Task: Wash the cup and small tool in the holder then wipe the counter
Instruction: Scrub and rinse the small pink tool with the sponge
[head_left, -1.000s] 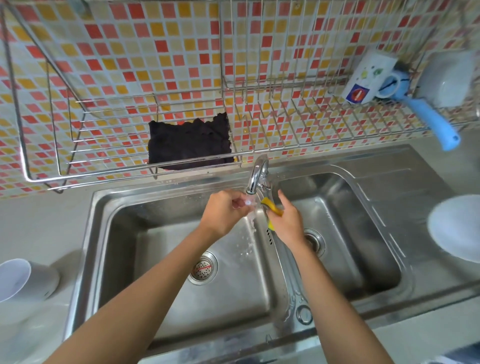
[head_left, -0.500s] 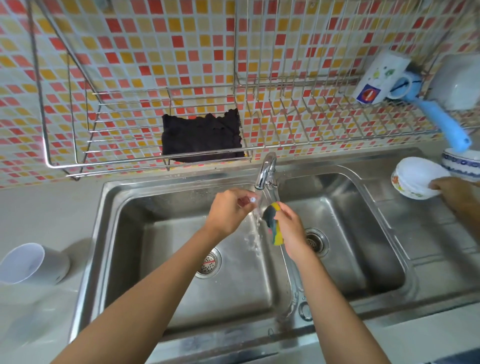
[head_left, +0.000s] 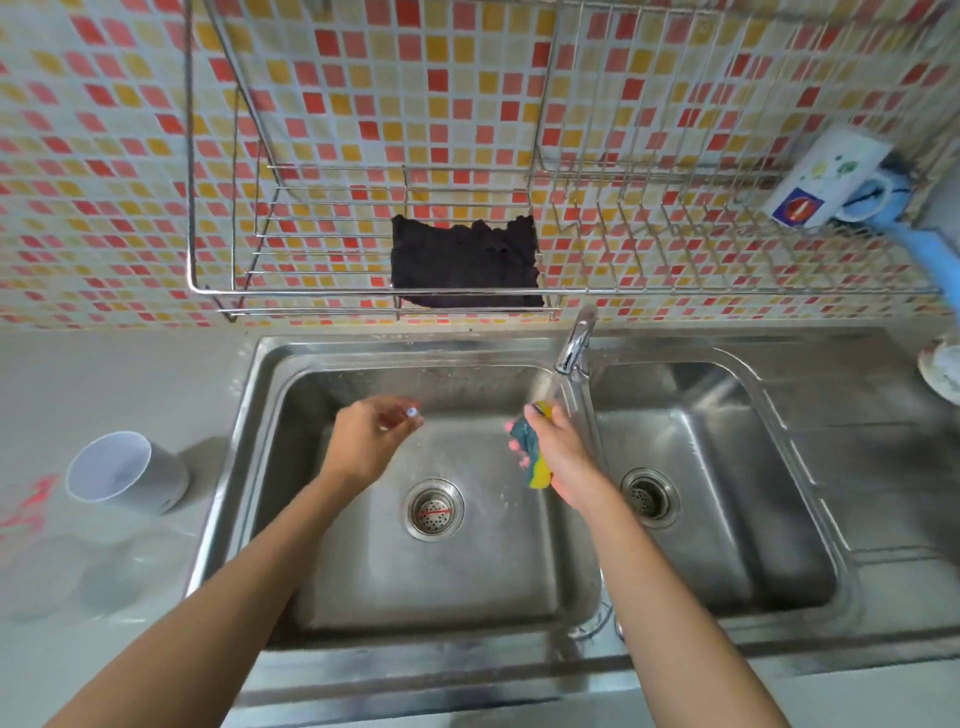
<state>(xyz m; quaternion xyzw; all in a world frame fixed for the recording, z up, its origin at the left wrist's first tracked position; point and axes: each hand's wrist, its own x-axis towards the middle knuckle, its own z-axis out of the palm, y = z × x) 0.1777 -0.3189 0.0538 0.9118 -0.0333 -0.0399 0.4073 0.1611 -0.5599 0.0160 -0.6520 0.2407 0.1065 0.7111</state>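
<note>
both hands over the left basin of a stainless double sink (head_left: 363, 613). left hand (head_left: 366, 441) pinched closed around a small tool (head_left: 411, 412); only a tiny white tip with a dark centre shows past the fingertips, rest hidden in the grip (too small to identify further). it sits above the left basin, apart from the water stream.

right hand (head_left: 558, 457) clenched on a sponge (head_left: 532, 457), yellow with a dark green scouring face, squeezed so it bulges out below the fingers. top of the sponge is right under the chrome faucet (head_left: 574, 348), which stands on the divider between basins; water is running from it onto the sponge and hand.

left drain strainer (head_left: 435, 510) and right drain strainer (head_left: 648, 498) both uncovered. droplets scattered over the left basin floor.

white cup (head_left: 122, 475) lies tipped on the grey counter (head_left: 104, 374) left of the sink, mouth facing the camera, well apart from both hands.

wire rack (head_left: 363, 292) hangs on the mosaic tile wall above the sink. dark cloth (head_left: 465, 265) draped in its middle section. at its right end: a white mug (head_left: 826, 176) with printed marks, lying on its side, and a blue handled item (head_left: 930, 249) beside it, partly cut off. edge of a bowl (head_left: 943, 371) visible at the far right on the drainboard.
</note>
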